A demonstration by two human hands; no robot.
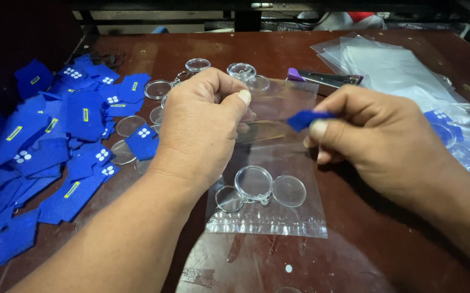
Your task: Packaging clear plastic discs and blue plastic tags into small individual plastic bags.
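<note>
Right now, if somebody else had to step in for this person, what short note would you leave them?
Left hand: fingers pinch the open top of a clear plastic bag lying on the brown table.
Right hand: holds a small blue fabric piece at the bag's mouth.
Done: clear round discs already sit inside the bag.
Left: the blue piece is not yet in. More blue fabric pieces are piled on the left, loose clear discs behind, spare bags on the right.

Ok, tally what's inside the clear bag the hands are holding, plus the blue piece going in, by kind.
Clear round keychain case: 1
Clear flat discs: 2
Blue fabric piece pinched in the right hand at the bag's mouth: 1
Total: 4
The left hand holds the clear bag open.
</note>
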